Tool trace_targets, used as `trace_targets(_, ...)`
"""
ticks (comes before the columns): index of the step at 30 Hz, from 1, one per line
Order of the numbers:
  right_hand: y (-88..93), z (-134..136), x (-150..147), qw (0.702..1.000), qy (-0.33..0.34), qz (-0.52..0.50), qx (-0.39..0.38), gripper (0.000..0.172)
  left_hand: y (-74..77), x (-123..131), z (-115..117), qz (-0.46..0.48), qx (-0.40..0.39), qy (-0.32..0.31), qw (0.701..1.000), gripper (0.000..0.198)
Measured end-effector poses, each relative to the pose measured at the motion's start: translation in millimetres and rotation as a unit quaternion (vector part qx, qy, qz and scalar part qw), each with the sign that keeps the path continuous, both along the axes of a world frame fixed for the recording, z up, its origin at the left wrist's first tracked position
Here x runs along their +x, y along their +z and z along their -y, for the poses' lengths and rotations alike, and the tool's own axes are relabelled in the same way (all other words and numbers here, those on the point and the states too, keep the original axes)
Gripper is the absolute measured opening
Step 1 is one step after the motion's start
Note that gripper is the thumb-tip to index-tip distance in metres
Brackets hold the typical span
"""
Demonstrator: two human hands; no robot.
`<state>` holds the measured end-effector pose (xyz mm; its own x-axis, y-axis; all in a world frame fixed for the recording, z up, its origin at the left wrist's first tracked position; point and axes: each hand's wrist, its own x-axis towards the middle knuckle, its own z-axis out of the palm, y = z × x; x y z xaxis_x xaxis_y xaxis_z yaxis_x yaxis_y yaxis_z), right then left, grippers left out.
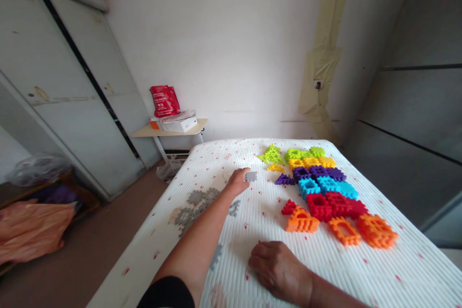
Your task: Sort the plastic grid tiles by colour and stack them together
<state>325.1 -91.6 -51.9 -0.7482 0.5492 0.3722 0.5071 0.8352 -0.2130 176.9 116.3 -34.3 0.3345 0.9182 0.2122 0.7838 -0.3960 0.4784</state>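
My left hand (238,181) reaches out over the white bed and pinches a grey toothed building tile (251,176) between thumb and fingers. Below and left of that arm lie several loose grey tiles (197,197), partly covered by my forearm. My right hand (276,267) rests on the sheet near the front, its fingers curled in a loose fist with no piece showing in it. Nearest to this hand is a stack of orange triangular pieces (302,221). Red triangles (289,207) lie just behind them.
Colour-sorted stacks cover the bed's (263,231) right side: orange (377,231), red (337,203), light blue (328,184), purple (319,172), yellow (312,162) and green (298,154). A small table (144,132) with a red bag (164,101) stands beyond the far left corner.
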Motion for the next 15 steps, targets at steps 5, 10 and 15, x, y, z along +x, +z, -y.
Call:
trace_targets(5,2.3,0,2,1.000,0.014,0.002,-0.016,0.019,21.4,-42,51,0.029,-0.014,0.001,0.999,0.043)
trace_targets(10,3.9,-1,3,0.999,0.023,0.003,-0.024,0.022,32.1,-104,138,0.024,-0.069,-0.082,0.994,0.033)
trace_targets(15,4.9,-1,2,1.000,0.014,0.007,-0.011,0.024,19.0,-132,196,-0.015,-0.097,-0.097,0.990,0.057)
